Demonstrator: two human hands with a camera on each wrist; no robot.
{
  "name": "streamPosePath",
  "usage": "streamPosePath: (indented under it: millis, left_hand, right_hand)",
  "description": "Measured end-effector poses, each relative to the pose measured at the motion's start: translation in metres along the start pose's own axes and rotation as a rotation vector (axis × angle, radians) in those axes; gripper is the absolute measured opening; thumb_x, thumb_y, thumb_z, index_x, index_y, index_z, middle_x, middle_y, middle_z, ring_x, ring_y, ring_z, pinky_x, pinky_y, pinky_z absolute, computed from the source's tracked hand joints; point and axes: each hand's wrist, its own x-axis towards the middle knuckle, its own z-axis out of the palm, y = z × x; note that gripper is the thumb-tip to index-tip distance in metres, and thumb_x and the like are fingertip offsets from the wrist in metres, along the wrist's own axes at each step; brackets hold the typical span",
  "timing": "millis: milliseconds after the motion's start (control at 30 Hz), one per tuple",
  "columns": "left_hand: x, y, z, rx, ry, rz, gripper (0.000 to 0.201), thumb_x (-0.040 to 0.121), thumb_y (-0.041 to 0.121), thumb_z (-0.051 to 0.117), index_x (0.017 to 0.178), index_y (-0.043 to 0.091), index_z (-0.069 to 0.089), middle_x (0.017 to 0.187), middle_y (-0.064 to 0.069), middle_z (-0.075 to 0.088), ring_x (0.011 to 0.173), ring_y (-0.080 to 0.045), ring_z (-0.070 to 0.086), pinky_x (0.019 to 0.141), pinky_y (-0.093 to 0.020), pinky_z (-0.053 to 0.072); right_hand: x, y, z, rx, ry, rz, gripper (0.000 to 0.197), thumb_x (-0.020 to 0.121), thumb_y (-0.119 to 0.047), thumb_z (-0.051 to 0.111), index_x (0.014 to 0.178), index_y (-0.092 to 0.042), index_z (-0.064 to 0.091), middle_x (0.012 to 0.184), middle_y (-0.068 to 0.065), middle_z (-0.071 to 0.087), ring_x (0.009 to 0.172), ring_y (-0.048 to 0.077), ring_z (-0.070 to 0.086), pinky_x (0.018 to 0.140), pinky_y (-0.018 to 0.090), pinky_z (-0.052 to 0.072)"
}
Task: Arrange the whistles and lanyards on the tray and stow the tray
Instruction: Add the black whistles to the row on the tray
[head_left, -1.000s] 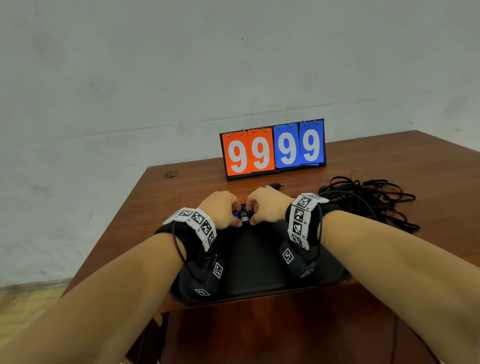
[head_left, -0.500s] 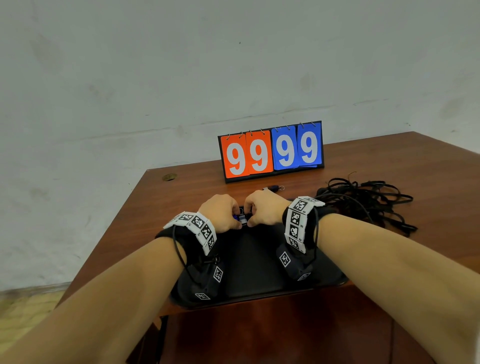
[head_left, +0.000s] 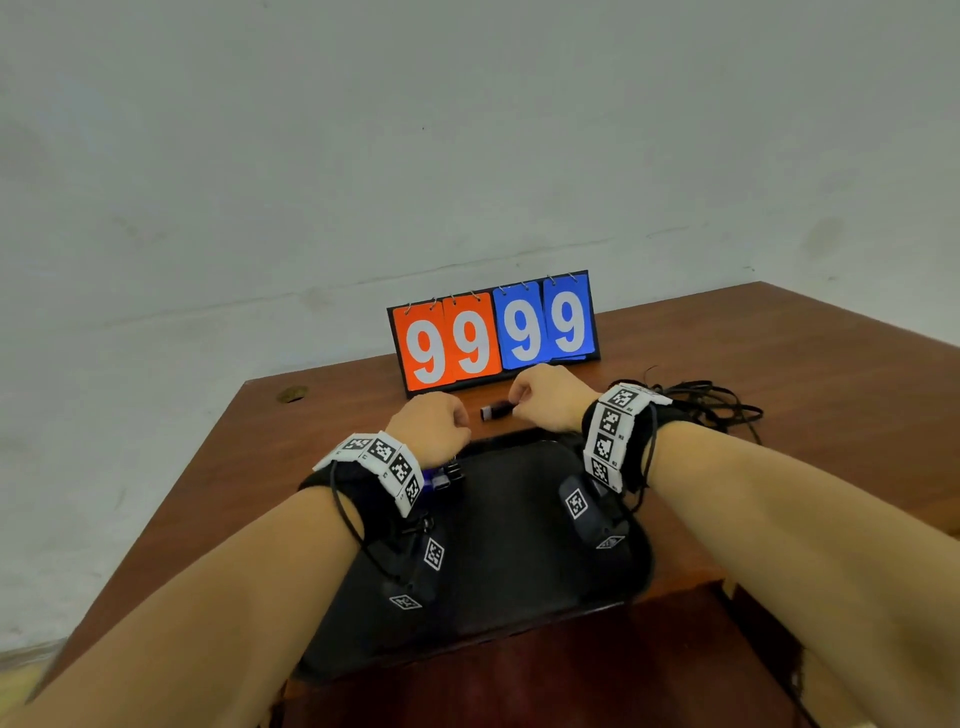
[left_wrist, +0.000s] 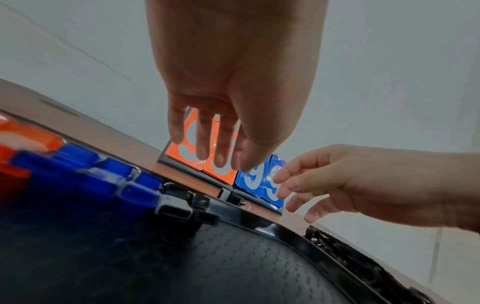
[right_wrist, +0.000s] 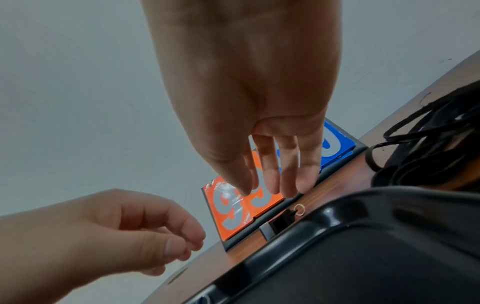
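The right hand and the left hand both hang loose with nothing in them, just past the far rim of the black tray. I think the job now is getting the last black whistle off the table between the hands; the right hand is nearest and must pinch it, then set it by the blue whistles on the tray, while the black strings wait in a heap to the right. The score board behind reads 99 in orange and 99 in blue.

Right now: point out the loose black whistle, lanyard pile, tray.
black whistle (head_left: 496, 411), head view, middle of its body.
lanyard pile (head_left: 711, 405), head view, tangled cords.
tray (head_left: 519, 519), head view, bare floor.
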Motion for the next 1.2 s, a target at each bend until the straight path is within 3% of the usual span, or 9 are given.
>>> streamPosePath:
  millis: [200,467,667,733,833,933,1067,1133,1200]
  left_hand:
    - [0.013,0.005,0.005,-0.036,-0.008,-0.009,0.018,0.091,0.026,0.062,0.107,0.023,0.068,0.113,0.003,0.065,0.101,-0.016,0.061,0.095,-0.038,0.053]
    - [0.015,-0.005,0.009,-0.086,0.001,0.032,0.023,0.092,0.023,0.061,0.114,0.019,0.068,0.112,0.006,0.061,0.104,-0.013,0.059,0.09,-0.026,0.047]
    - [0.015,-0.01,0.009,-0.116,0.003,0.018,0.023,0.092,0.024,0.062,0.114,0.02,0.069,0.115,0.005,0.062,0.105,-0.012,0.058,0.091,-0.027,0.047]
    - [0.013,-0.01,0.008,-0.124,-0.004,0.022,0.024,0.093,0.024,0.062,0.115,0.019,0.068,0.116,0.005,0.062,0.105,-0.012,0.058,0.091,-0.026,0.047]
    - [0.009,-0.01,0.006,-0.124,0.002,0.025,0.023,0.093,0.023,0.061,0.115,0.018,0.068,0.116,0.004,0.063,0.104,-0.012,0.058,0.092,-0.026,0.047]
    - [0.005,-0.009,0.002,-0.14,0.04,0.01,0.026,0.093,0.022,0.06,0.117,0.018,0.067,0.118,0.004,0.063,0.105,-0.013,0.059,0.093,-0.027,0.048]
    - [-0.004,-0.005,-0.001,-0.188,0.081,-0.019,0.035,0.092,0.019,0.06,0.127,0.018,0.061,0.125,0.002,0.062,0.11,-0.014,0.059,0.093,-0.026,0.047]
    - [-0.011,-0.002,-0.003,-0.234,0.092,-0.031,0.04,0.092,0.017,0.059,0.132,0.018,0.057,0.125,0.0,0.062,0.109,-0.014,0.059,0.092,-0.027,0.047]
    - [-0.018,0.004,-0.006,-0.258,0.093,-0.021,0.043,0.094,0.017,0.057,0.137,0.017,0.052,0.126,-0.001,0.062,0.11,-0.016,0.059,0.092,-0.027,0.046]
  right_hand:
    - [0.023,0.014,0.005,-0.006,-0.112,-0.017,0.034,0.092,-0.023,0.063,0.125,-0.018,0.064,0.122,-0.002,0.062,0.109,0.014,0.057,0.095,0.026,0.045]
    - [0.055,0.005,0.025,-0.108,-0.264,-0.049,0.033,0.096,-0.045,0.054,0.11,-0.02,0.07,0.11,-0.003,0.062,0.103,0.016,0.058,0.097,0.036,0.046]
    - [0.055,0.002,0.027,-0.17,-0.375,0.033,0.046,0.099,-0.046,0.049,0.133,-0.017,0.061,0.147,0.0,0.049,0.132,0.02,0.047,0.112,0.037,0.032]
    - [0.054,0.004,0.026,-0.149,-0.358,0.04,0.045,0.1,-0.041,0.051,0.134,-0.014,0.06,0.151,0.0,0.046,0.136,0.019,0.044,0.112,0.034,0.029]
    - [0.051,0.009,0.023,-0.077,-0.26,0.022,0.034,0.098,-0.028,0.056,0.125,-0.01,0.066,0.144,0.001,0.054,0.127,0.015,0.051,0.104,0.028,0.035]
    - [0.044,0.011,0.019,0.068,-0.145,-0.022,0.025,0.094,-0.009,0.058,0.115,-0.011,0.072,0.137,-0.001,0.06,0.122,0.009,0.055,0.104,0.024,0.04]
    - [0.021,-0.003,0.008,0.185,-0.064,-0.093,0.02,0.092,-0.002,0.061,0.107,-0.009,0.073,0.098,-0.011,0.065,0.09,0.003,0.058,0.08,0.015,0.046]
    - [0.009,-0.011,0.003,0.24,-0.054,-0.114,0.016,0.091,-0.002,0.064,0.104,-0.007,0.071,0.09,-0.008,0.063,0.083,0.007,0.061,0.073,0.018,0.051]
    - [-0.003,-0.019,-0.002,0.292,-0.065,-0.127,0.016,0.088,-0.003,0.067,0.102,-0.01,0.066,0.096,0.001,0.066,0.084,0.014,0.066,0.077,0.026,0.058]
